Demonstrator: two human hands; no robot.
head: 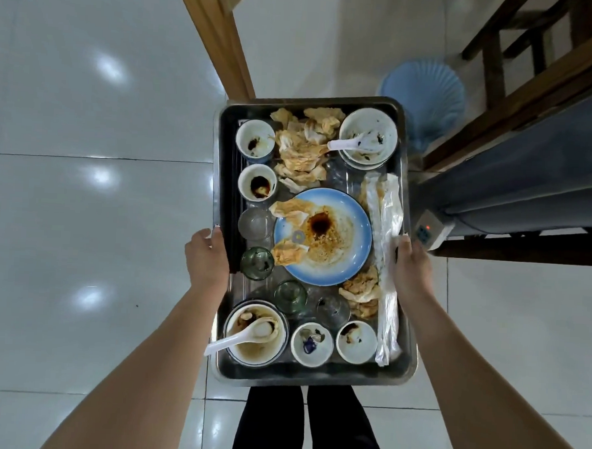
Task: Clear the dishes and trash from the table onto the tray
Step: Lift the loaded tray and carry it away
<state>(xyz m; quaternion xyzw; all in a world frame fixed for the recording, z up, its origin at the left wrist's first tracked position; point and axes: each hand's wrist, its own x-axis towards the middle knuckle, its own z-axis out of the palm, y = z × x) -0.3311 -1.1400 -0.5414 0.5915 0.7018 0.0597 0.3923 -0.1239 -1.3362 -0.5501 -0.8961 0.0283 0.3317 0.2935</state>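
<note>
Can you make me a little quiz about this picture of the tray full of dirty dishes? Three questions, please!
1. True or false: the left hand and the right hand each grip a long side of the metal tray.
2. Pick one: what sticks out of the big bowl at the tray's near end?
A. a white spoon
B. a fork
C. a straw
3. Fill the gap: the plate in the middle of the tray has a ___ rim.

Key
1. True
2. A
3. blue
</note>
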